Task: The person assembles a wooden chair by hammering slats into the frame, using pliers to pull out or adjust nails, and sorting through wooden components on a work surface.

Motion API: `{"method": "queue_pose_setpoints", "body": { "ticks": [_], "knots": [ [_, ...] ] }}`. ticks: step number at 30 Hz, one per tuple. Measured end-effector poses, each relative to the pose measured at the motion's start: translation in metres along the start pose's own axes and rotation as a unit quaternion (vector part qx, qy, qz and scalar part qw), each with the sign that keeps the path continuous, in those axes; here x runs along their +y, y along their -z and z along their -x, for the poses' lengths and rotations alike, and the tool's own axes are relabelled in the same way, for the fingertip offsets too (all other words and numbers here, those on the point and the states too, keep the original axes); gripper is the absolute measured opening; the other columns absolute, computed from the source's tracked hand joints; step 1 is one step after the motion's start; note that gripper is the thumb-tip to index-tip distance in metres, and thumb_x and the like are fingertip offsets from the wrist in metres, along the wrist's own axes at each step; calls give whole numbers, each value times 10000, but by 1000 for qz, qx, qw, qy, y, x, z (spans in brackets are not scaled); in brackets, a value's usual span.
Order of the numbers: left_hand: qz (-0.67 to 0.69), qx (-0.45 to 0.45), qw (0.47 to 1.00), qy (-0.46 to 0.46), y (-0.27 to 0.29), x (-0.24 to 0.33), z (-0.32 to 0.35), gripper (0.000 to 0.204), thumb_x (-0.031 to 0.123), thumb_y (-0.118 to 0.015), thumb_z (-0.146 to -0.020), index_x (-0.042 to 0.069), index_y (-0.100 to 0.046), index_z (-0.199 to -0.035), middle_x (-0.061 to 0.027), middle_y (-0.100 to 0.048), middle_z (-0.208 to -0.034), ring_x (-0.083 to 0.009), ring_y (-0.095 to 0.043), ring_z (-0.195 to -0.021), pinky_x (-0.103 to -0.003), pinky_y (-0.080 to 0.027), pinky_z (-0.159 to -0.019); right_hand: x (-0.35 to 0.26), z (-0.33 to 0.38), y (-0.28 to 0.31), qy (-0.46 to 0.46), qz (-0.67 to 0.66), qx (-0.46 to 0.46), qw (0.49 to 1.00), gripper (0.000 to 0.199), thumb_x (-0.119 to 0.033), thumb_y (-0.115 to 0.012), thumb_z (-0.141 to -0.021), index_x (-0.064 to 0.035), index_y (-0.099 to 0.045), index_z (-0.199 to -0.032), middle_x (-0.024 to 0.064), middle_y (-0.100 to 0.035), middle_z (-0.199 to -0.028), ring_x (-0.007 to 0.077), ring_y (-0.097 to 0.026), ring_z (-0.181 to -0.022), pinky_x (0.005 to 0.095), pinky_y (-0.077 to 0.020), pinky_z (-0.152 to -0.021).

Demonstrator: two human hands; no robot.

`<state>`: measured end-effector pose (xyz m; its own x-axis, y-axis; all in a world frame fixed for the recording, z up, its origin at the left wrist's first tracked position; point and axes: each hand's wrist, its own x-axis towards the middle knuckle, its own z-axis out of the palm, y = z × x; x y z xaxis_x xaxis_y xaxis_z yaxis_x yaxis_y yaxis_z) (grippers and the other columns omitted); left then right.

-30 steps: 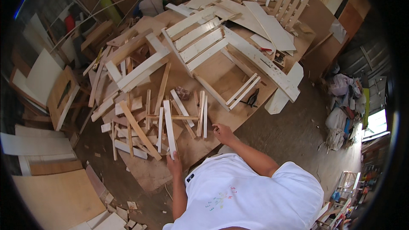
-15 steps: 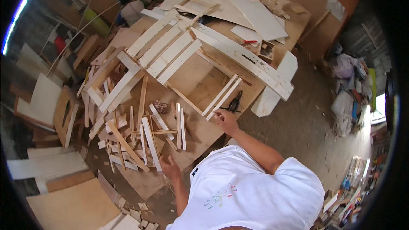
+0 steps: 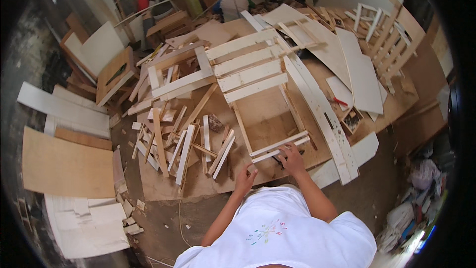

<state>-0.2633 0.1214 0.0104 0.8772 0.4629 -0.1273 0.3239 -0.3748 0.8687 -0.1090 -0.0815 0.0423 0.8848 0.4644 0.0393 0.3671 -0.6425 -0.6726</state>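
A slatted wooden frame lies on the brown board-topped table, its pale slats at the far end and two thin parallel rails at the near end. My right hand is at those near rails, fingers curled over the nearer one. My left hand is just below the frame's near left corner, fingers partly spread, with nothing visible in it. Pliers with dark handles are mostly hidden behind my right hand.
Loose wood strips pile up left of the frame. A long white plank runs along its right side. A small wooden box and a red-handled tool lie farther right. Another person sits at the back.
The view has swung left, shifting the scene rightward. My left hand has come from beside the loose strips to the frame's near left corner. My right hand has moved in along the near rail.
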Motion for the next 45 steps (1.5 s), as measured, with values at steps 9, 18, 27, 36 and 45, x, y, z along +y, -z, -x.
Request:
{"method": "queue_pose_setpoints", "body": {
  "ticks": [9, 18, 27, 36, 45],
  "knots": [
    [165, 181, 959, 141, 53, -66, 24, 264, 244, -694, -984, 64, -742, -1171, 15, -650, -808, -92, -565, -739, -288, -475, -684, -58, -41, -8, 2, -86, -50, 995, 297, -155, -745, -859, -43, -731, -1134, 199, -709, -1038, 370, -698, -936, 447, -560, -853],
    [43, 310, 944, 105, 195, -44, -16, 264, 251, -639, -1004, 57, -741, -1152, -92, -727, -918, -204, -682, -850, -338, -524, -773, -219, -170, -125, 166, -183, -88, 965, 544, -266, -785, -878, -114, -609, -1370, 176, -697, -1163, 389, -660, -1114, 452, -531, -952],
    [-269, 347, 895, -80, 362, -129, -202, 331, 281, -714, -921, 126, -691, -1212, -126, -612, -1012, -341, -613, -972, -487, -484, -868, -360, -390, -258, 360, 255, 188, 878, 624, -234, -718, -884, -157, -510, -1467, 162, -577, -1375, 333, -579, -1282, 478, -413, -1099],
    [-335, 255, 904, -74, 387, -231, -242, 355, 291, -683, -961, 183, -692, -1298, -101, -559, -1006, -286, -546, -1024, -464, -364, -956, -366, -452, -269, 391, 249, 56, 884, 240, -57, -583, -872, -114, -631, -1100, 59, -642, -989, 238, -654, -982, 382, -481, -865],
    [-372, 254, 887, -99, 398, -226, -246, 344, 286, -656, -987, 196, -692, -1317, -98, -530, -960, -291, -550, -966, -485, -353, -937, -518, -464, -287, 505, 193, 94, 836, 162, -152, -620, -867, -130, -631, -1027, 49, -604, -944, 208, -658, -930, 357, -498, -869]
  ]
}}
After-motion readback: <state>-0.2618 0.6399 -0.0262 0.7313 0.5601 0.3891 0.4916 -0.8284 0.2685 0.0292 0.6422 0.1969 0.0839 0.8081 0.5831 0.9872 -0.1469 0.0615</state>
